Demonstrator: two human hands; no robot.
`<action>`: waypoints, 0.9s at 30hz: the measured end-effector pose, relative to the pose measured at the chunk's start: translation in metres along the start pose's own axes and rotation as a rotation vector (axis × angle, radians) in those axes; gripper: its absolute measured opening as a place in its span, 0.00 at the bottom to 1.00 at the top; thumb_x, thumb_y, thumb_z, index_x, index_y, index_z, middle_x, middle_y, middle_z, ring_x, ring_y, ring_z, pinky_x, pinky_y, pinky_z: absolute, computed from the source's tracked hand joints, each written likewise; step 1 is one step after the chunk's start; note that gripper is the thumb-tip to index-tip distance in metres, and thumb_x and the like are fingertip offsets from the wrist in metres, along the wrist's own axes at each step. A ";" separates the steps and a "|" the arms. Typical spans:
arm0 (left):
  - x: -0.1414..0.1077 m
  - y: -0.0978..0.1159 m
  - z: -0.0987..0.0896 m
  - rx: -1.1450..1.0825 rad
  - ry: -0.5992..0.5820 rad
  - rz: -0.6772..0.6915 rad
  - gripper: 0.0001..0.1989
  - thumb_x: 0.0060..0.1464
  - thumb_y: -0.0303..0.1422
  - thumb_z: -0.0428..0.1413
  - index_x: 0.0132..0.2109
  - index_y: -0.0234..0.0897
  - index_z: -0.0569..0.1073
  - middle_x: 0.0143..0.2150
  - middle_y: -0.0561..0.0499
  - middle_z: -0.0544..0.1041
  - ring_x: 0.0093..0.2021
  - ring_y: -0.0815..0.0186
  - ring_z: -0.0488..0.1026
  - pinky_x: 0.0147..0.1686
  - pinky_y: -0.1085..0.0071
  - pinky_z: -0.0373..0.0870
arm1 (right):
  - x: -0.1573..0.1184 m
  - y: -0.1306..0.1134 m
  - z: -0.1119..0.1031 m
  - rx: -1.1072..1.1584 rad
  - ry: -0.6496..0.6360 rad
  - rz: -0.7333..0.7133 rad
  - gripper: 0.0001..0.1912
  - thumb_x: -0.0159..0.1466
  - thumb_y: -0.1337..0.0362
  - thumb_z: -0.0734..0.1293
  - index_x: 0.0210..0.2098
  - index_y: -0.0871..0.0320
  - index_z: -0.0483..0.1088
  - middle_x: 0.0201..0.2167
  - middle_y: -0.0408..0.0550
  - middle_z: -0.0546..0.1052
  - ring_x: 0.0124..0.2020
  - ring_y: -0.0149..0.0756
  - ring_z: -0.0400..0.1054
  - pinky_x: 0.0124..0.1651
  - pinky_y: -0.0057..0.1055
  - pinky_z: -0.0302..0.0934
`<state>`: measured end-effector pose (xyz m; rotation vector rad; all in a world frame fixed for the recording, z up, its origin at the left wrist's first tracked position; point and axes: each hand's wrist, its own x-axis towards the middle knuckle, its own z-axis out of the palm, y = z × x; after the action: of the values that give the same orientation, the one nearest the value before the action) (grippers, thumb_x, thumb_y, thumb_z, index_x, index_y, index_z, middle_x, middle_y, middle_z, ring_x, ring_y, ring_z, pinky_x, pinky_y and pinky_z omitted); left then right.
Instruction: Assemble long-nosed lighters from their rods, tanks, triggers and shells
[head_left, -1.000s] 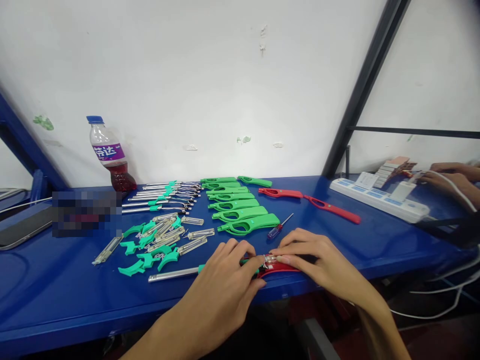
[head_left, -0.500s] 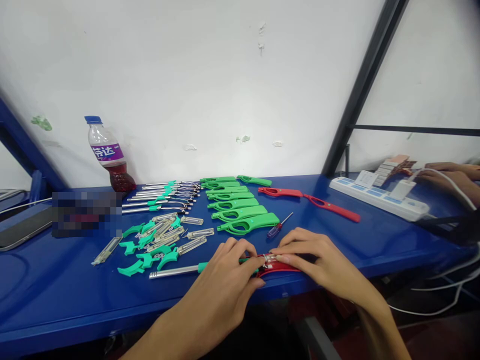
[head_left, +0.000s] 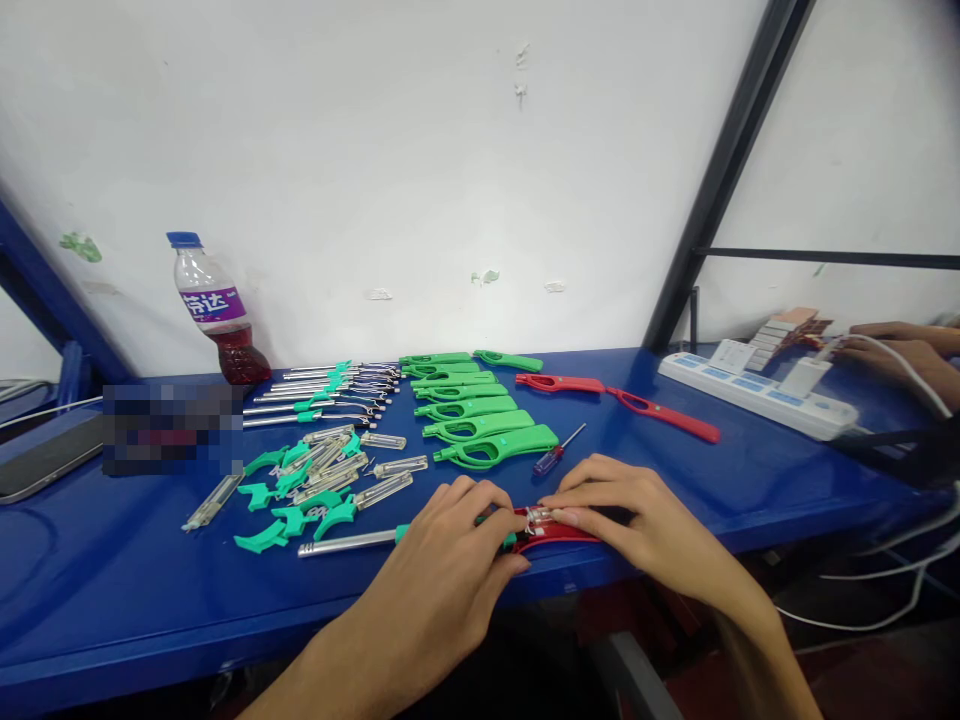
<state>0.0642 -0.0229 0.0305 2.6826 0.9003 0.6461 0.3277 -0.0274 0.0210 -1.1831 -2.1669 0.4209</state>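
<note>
A red lighter shell (head_left: 559,533) lies open at the table's front edge, with a clear fuel tank (head_left: 541,516) in it. A silver lighter tube (head_left: 349,543) with a green collar points left from it. My left hand (head_left: 457,560) is closed over the joint of tube and shell, its fingers hiding part of both. My right hand (head_left: 626,505) is closed on the shell's right part, thumb and fingertips at the tank. Just behind them lies a small screwdriver (head_left: 550,460). Several green shells (head_left: 495,447) are lined up farther back.
Green triggers (head_left: 262,538) and clear tanks (head_left: 384,490) are piled at left, below a row of silver tubes (head_left: 281,411). Behind stands a bottle (head_left: 217,305). Two red shells (head_left: 664,415) and a power strip (head_left: 757,395) lie right. Another person's hands (head_left: 900,350) show far right.
</note>
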 end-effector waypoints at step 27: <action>0.000 0.002 0.000 -0.025 -0.009 -0.015 0.09 0.71 0.27 0.53 0.53 0.42 0.74 0.53 0.48 0.74 0.51 0.56 0.69 0.52 0.54 0.72 | 0.002 -0.001 0.000 -0.009 0.007 -0.004 0.13 0.75 0.55 0.67 0.49 0.45 0.84 0.45 0.46 0.83 0.47 0.40 0.76 0.52 0.35 0.70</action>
<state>0.0653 -0.0241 0.0316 2.6517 0.9035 0.6368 0.3260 -0.0263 0.0220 -1.1836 -2.1670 0.4057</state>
